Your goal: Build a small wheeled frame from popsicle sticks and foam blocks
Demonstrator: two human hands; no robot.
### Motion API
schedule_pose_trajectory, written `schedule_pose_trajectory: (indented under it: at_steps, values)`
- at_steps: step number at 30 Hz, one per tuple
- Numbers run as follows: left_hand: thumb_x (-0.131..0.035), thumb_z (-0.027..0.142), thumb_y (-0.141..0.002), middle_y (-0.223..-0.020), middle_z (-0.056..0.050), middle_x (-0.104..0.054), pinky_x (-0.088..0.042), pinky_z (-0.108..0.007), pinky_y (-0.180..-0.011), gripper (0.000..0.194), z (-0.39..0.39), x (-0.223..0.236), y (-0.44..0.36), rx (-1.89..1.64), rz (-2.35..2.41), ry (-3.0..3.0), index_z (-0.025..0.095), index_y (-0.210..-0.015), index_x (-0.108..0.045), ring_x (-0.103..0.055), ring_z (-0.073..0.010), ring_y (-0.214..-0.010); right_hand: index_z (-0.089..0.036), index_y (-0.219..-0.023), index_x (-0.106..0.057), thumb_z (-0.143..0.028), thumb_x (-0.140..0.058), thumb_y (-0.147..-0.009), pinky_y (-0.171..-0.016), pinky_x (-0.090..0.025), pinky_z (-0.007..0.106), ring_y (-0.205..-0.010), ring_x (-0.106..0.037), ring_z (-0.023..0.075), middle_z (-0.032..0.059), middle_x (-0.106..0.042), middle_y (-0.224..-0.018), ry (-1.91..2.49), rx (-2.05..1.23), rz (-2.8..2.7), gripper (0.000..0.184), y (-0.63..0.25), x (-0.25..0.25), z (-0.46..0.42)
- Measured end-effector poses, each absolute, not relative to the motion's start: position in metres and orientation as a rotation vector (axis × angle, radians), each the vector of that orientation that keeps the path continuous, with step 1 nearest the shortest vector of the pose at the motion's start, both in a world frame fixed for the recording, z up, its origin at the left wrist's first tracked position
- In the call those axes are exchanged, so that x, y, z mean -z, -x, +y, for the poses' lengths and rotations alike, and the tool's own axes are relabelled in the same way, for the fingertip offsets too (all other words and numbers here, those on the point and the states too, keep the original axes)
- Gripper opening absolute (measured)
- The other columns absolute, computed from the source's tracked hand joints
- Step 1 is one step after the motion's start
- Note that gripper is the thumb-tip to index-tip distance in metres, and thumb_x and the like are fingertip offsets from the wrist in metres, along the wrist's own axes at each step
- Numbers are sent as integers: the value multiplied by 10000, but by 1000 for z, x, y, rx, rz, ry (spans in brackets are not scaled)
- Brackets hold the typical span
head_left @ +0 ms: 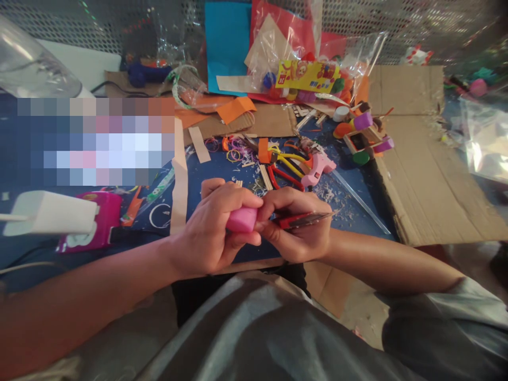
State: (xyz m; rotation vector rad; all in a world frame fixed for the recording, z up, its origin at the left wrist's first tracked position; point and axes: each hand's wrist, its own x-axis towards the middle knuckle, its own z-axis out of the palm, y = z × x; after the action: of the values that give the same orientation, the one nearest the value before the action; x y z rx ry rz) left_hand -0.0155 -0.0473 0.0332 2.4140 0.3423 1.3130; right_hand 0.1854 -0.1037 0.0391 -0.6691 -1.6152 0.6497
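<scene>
A smooth, rounded pink block (243, 219) sits at the centre of the frame, above the lower edge of the dark blue bench (198, 180); its visible part lies roughly level, long axis running left to right, with the exposed end pointing right. The left hand (208, 225) has its grip pinched around the block, fingers over the top and thumb below, hiding the block's left part. The right hand (304, 225) has a curled grip closed on a slim red-and-dark pointed tool (296, 220), whose tip points right and slightly up; its thumb and forefinger meet beside the block's right end, though contact cannot be told. A pale pink plastic glue gun (318, 168) lies right of centre.
</scene>
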Motion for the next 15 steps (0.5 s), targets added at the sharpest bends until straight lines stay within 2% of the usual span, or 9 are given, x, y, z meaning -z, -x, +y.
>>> schedule_pose_trajectory:
  at_steps: [7,12,15]
  values:
    - [-546,536,-1251,-978,-20,-787,-531,-483,-866,310,-48,-36,14,-1362,371,-2447,249,-1353,-604,-719,-216,-801,-205,-1010,-716,-204,-948,-995,-599,-577,205,-633,-699,101,-13,-804,-839,685,-721,-1597,232,-184,-40,-106]
    - [-597,453,-1236,-1026,-40,-796,-563,-468,-875,248,-47,-34,12,-1455,361,-2417,264,-1397,-613,-735,-227,-817,-216,-960,-694,-271,-988,-978,-662,-622,246,-653,-695,109,-31,-720,-814,718,-964,-1439,300,-183,-47,-106]
    - [-603,463,-1230,-1047,-39,-794,-573,-470,-883,263,-47,-34,13,-1463,402,-2420,274,-1413,-614,-726,-227,-797,-216,-951,-693,-341,-1031,-938,-646,-604,246,-645,-677,109,-43,-681,-789,759,-1089,-1357,360,-185,-52,-104]
